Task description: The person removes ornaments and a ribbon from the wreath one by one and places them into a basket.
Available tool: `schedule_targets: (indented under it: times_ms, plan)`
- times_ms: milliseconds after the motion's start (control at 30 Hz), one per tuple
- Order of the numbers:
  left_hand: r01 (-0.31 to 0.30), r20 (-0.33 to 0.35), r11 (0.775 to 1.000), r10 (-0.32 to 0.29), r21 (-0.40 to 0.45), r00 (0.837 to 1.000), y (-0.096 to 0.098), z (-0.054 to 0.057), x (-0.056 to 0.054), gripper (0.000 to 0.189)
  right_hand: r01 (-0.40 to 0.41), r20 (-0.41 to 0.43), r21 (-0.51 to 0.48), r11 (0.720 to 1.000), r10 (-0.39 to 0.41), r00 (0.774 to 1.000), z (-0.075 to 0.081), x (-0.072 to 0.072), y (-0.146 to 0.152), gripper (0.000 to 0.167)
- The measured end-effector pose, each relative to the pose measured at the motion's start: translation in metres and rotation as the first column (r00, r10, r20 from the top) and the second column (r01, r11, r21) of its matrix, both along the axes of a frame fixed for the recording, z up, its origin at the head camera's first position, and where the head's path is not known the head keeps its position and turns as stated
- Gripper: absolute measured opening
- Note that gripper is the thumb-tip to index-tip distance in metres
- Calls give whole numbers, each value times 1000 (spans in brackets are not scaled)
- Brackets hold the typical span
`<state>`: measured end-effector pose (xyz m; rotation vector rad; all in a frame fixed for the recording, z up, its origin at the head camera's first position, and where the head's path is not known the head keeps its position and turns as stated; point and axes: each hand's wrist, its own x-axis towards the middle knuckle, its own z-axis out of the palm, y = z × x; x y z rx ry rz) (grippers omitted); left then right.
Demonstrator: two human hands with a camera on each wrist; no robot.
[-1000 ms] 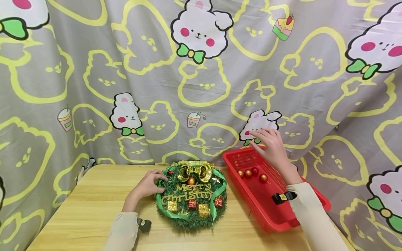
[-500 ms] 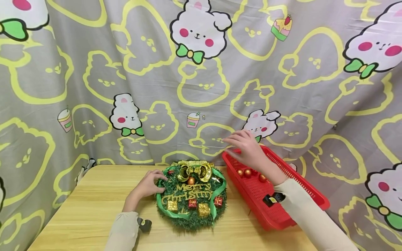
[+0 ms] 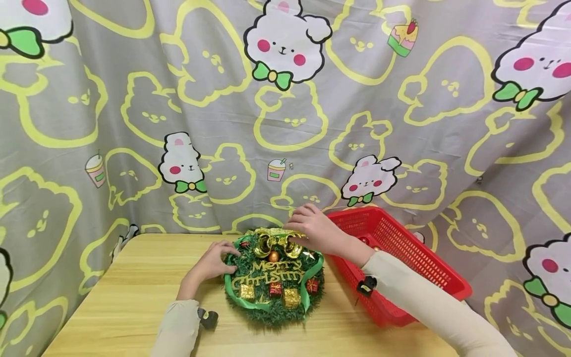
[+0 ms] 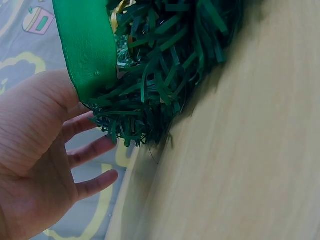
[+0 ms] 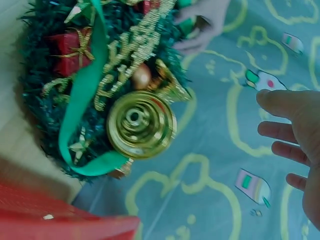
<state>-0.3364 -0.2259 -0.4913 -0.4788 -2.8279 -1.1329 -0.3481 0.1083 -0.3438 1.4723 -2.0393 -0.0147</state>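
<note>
A green Christmas wreath (image 3: 272,320) lies on the table, with gold "Merry Christmas" lettering (image 3: 267,279), green ribbon (image 4: 87,50), small wrapped boxes and an orange-gold ball (image 3: 273,256). Two gold bells sit at its top. My left hand (image 3: 214,260) holds the wreath's left edge; in the left wrist view some fingers are spread beside the tinsel, and the ribbon hides part of the hand. Above the wreath's upper right hovers my right hand (image 3: 318,230), fingers lightly bent, holding nothing. The right wrist view shows it apart from the right bell (image 5: 142,125).
A red mesh basket (image 3: 419,248) stands right of the wreath, close to it. Inside are shiny balls, mostly hidden by the right arm; a red ball (image 3: 365,240) shows. A patterned curtain (image 3: 285,124) hangs behind the wooden table (image 3: 134,292).
My right hand has moved left and down, from above the basket to over the wreath's upper right. My left hand has stayed at the wreath's left edge.
</note>
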Motion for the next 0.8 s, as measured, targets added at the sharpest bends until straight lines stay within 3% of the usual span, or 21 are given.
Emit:
schedule_targets:
  times_ms: [367, 800]
  plan:
    - [-17, 13, 1000, 17, 1, 1000, -1, -1, -1, 35, 45, 18, 240, 970, -51, 999, -29, -3, -23, 32]
    - [-17, 17, 1000, 17, -2, 1000, -1, -2, -3, 33, 100, -10, 371, 923, -104, 995, -52, -14, -37, 30]
